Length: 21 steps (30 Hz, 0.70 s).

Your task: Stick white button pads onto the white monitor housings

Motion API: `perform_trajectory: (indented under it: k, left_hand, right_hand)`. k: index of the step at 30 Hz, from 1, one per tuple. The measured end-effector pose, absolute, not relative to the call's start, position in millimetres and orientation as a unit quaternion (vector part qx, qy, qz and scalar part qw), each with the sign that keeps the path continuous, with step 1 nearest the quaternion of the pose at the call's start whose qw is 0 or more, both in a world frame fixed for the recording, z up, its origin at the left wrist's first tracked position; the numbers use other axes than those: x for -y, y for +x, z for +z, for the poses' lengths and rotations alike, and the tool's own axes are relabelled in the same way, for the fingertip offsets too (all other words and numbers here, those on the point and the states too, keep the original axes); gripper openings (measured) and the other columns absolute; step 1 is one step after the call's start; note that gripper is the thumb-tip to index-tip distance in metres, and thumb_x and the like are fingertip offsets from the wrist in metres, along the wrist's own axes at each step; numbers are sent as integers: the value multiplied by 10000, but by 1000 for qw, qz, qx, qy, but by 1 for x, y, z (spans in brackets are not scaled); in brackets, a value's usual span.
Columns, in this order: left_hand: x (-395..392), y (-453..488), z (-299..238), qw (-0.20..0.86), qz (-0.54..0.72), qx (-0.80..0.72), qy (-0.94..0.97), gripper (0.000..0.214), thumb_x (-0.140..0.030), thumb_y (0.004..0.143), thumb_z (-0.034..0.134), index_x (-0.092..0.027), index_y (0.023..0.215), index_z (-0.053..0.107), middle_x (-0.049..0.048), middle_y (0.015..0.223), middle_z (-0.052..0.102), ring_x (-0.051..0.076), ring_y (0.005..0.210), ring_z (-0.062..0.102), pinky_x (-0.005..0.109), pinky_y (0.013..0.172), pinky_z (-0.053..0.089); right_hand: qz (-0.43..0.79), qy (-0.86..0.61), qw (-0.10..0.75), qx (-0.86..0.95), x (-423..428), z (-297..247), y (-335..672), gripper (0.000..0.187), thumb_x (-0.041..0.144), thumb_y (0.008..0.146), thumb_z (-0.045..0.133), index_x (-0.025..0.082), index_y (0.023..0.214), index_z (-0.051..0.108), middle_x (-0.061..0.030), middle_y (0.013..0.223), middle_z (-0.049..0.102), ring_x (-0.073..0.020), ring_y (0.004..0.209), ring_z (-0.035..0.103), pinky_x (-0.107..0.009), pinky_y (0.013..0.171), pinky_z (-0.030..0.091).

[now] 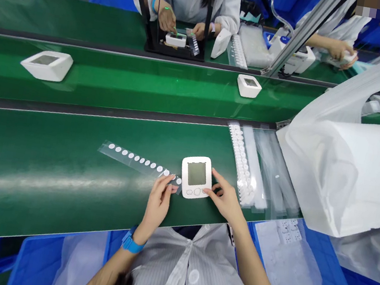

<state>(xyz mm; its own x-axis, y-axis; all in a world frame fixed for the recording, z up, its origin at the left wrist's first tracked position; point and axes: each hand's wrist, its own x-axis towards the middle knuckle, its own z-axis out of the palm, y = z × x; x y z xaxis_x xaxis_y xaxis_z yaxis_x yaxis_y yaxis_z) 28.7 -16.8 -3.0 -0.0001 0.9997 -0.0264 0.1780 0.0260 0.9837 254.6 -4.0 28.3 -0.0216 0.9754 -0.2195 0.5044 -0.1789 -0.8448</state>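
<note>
"What is held?"

"Over the green bench (44,162), the white device (196,176) is clasped, thumb in front, by the right hand (227,200); the dotted strip (138,161) is apparently pinched by the left hand (158,201)."

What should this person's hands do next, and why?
I'd guess the left hand should peel a dot from the near end of the clear strip of white dots: its fingers are already at that end, beside the white digital monitor, while the right hand grips the monitor's right edge, which could steady it.
</note>
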Motion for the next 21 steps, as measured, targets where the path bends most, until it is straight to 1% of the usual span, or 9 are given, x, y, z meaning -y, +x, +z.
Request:
perform_trajectory:
  k: [2, 5, 8, 11, 14, 17, 18, 19, 21]
  left_hand:
    - [16, 30, -2, 462, 429, -541, 557, 332, -288, 985, 390, -267, 1271, 558, 84, 1300, 454, 134, 930, 655, 329, 887, 559]
    - [13, 32, -2, 470, 402, -528, 582, 378, -261, 988, 359, -299, 1326, 526, 83, 1349, 433, 144, 963, 643, 336, 898, 551]
    - [12, 32, -2, 482, 395, -521, 583, 389, -271, 986, 359, -319, 1335, 525, 77, 1370, 435, 152, 964, 642, 336, 883, 559]
    - [11, 31, -3, 504, 408, -521, 555, 370, -313, 981, 384, -321, 1311, 551, 73, 1371, 441, 179, 1024, 637, 347, 896, 560]
    - [8, 32, -3, 537, 436, -513, 508, 356, -358, 975, 412, -315, 1293, 569, 70, 1380, 435, 219, 1156, 591, 367, 965, 527]
    - [6, 38, 0, 571, 469, -497, 455, 359, -397, 956, 460, -311, 1286, 571, 65, 1414, 411, 255, 1247, 536, 387, 1028, 480]
    - [5, 40, 1, 581, 477, -494, 437, 363, -407, 947, 478, -312, 1285, 570, 64, 1433, 394, 265, 1259, 527, 390, 1032, 475]
    - [5, 42, 2, 588, 483, -493, 421, 369, -415, 938, 495, -315, 1286, 567, 61, 1450, 378, 273, 1264, 523, 392, 1030, 477]
    - [5, 45, 3, 595, 492, -492, 401, 378, -422, 924, 520, -326, 1287, 560, 56, 1471, 357, 278, 1266, 523, 391, 1022, 484]
  right_hand:
    - [407, -636, 253, 604, 1, 33, 256, 635, 378, 831, 642, 288, 1421, 425, 15, 761, 651, -142, 575, 551, -303, 625, 500]
    - [372, -653, 213, 624, -2, 37, 255, 609, 347, 819, 659, 275, 1393, 469, 2, 765, 692, -159, 563, 573, -314, 614, 490]
    - [359, -664, 205, 623, -2, 35, 256, 609, 349, 811, 671, 278, 1385, 482, -2, 757, 709, -174, 560, 593, -321, 612, 492]
    - [410, -638, 260, 598, -1, 29, 258, 492, 400, 884, 570, 283, 1359, 517, -23, 854, 727, -185, 640, 639, -329, 657, 524]
    - [444, -614, 325, 566, -2, 24, 257, 415, 423, 957, 424, 277, 1323, 555, -49, 1083, 705, -201, 822, 672, -354, 769, 542]
    - [407, -596, 366, 588, -2, 23, 249, 407, 406, 974, 393, 264, 1316, 561, -60, 1271, 618, -229, 1115, 594, -401, 986, 455]
    - [396, -591, 373, 595, -1, 23, 246, 407, 399, 976, 389, 261, 1320, 557, -63, 1311, 588, -233, 1174, 554, -407, 1023, 424]
    - [392, -591, 373, 598, 0, 23, 244, 412, 398, 975, 393, 259, 1332, 544, -69, 1338, 564, -237, 1186, 539, -409, 1020, 424]
    - [396, -601, 360, 593, 4, 22, 241, 453, 409, 957, 436, 268, 1386, 478, -81, 1366, 531, -237, 1116, 562, -397, 930, 482]
